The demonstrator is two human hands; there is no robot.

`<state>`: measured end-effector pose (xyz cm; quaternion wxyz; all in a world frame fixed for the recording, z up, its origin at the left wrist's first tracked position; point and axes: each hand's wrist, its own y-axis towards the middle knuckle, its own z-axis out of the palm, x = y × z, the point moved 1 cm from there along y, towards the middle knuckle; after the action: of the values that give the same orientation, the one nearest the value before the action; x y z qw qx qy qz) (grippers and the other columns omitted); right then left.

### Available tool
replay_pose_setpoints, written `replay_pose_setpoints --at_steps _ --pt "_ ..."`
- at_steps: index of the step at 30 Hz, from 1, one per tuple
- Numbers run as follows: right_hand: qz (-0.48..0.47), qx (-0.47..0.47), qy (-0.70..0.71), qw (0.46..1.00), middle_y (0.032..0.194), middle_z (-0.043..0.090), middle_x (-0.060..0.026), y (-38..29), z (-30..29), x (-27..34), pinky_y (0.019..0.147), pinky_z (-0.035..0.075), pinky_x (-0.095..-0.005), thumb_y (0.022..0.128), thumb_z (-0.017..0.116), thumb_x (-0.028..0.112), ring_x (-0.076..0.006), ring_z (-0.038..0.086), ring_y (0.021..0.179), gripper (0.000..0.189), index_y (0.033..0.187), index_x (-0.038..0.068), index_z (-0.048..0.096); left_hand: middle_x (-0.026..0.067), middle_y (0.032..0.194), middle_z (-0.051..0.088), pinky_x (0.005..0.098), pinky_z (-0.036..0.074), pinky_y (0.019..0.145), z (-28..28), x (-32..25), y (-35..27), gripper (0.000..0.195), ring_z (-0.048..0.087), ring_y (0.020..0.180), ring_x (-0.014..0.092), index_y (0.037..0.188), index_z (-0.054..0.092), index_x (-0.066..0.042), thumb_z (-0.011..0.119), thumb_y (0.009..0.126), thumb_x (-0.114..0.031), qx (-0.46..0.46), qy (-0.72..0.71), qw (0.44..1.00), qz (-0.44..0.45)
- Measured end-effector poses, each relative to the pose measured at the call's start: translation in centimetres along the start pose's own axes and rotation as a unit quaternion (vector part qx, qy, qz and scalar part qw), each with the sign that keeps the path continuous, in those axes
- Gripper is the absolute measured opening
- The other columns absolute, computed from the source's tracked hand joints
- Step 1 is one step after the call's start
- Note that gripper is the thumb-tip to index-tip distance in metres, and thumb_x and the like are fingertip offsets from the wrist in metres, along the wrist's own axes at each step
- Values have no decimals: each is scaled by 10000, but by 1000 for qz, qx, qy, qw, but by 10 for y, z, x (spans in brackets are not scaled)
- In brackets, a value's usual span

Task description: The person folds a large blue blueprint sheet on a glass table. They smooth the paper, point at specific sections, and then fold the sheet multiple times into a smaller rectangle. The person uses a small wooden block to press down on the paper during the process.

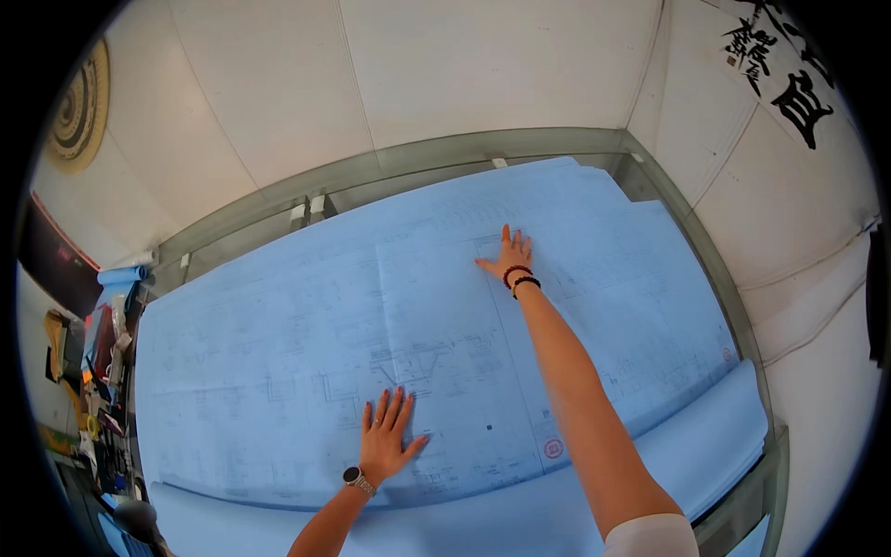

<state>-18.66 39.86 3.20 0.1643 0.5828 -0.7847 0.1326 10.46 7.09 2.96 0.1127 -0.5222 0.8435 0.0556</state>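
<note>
Large blue sheets printed with technical drawings (313,313) lie stacked and spread before me, creased down and across. My left hand (386,438), with a wristwatch (353,475), rests palm down on the top sheet near its lower edge, fingers apart. Farther off and to the right, my right hand (511,257) lies flat on the same sheet, fingers spread, with beaded bracelets (518,275) at the wrist. Neither hand holds anything. Along the near side the paper curves into a thick fold or roll (703,445). A round red stamp (553,448) marks the sheet left of my right forearm.
A glass-topped table with a greenish frame (411,153) carries the sheets, against pale walls. Blue paper rolls (122,274) and mixed clutter (104,418) stand at the left. A woven round item (83,111) hangs upper left; calligraphy (800,104) hangs upper right.
</note>
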Motion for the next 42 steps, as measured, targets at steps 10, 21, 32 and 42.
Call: replay_pose_setpoints --at_steps 10,21,32,42 --pt "-403 -88 111 904 1128 689 -62 -116 -23 -9 1018 420 -471 903 653 168 -250 615 1074 151 928 42 732 148 1509 400 547 171 1159 -9 15 -14 731 322 1413 343 1502 366 -107 587 913 -480 -52 -37 998 29" --pt "-457 49 52 886 1382 546 -65 -278 -76 -106 779 566 -311 856 583 -33 -221 656 980 246 1067 60 672 236 1427 427 559 273 1097 -177 79 37 610 365 1330 425 1392 479 -59 589 924 -434 -150 38 985 -82" --pt "-300 -93 -71 947 1309 565 -174 -251 -103 -34 1064 354 -584 868 497 19 -304 558 1182 475 1337 88 520 198 1581 249 585 103 1172 -88 90 7 754 164 1474 406 1482 417 -169 495 908 -652 63 26 991 -113" --pt "-246 153 28 957 1559 331 -87 -267 64 124 1175 157 -561 1017 424 372 -244 252 1462 577 1523 133 281 95 1595 264 558 161 1175 -27 64 45 631 231 1471 321 1543 259 -162 444 999 -423 39 -5 998 -48"
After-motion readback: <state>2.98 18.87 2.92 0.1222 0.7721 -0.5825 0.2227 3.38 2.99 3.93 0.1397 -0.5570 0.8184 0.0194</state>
